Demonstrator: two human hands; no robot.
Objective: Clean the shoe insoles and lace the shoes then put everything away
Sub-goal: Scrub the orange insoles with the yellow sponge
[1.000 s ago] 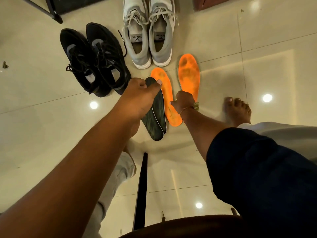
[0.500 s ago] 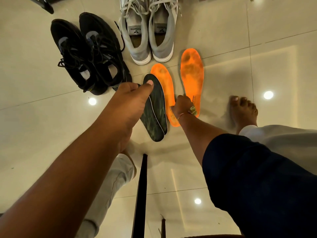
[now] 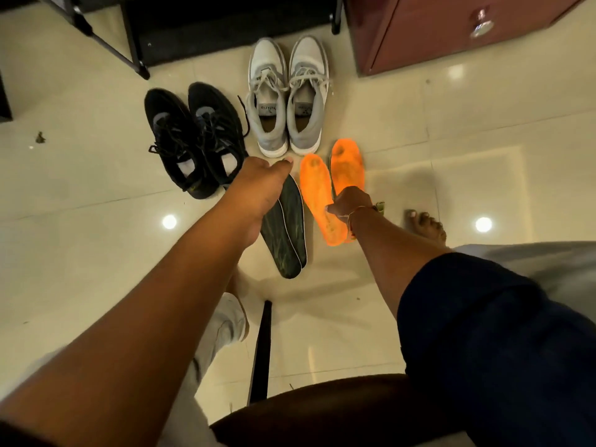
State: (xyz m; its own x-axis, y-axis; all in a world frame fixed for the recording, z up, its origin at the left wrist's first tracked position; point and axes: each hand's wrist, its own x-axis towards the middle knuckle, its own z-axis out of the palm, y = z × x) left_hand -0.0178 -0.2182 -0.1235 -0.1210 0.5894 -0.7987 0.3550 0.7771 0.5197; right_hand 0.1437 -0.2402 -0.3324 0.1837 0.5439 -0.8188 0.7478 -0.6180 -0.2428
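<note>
Orange insoles (image 3: 317, 195) now side-by-side, gripped.

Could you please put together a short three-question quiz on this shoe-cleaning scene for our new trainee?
1. True or false: the left hand grips the dark insoles.
2. Multiple choice: which shoes stand nearest the orange insoles? A) the black shoes B) the grey shoes C) neither pair is in view
3. Fill in: the right hand holds the ___ insoles.

Key
1. True: its fingers curl round their upper end.
2. B: the grey pair's heels sit just above the orange insoles' tips.
3. Orange: it grips them near their lower half.
</note>
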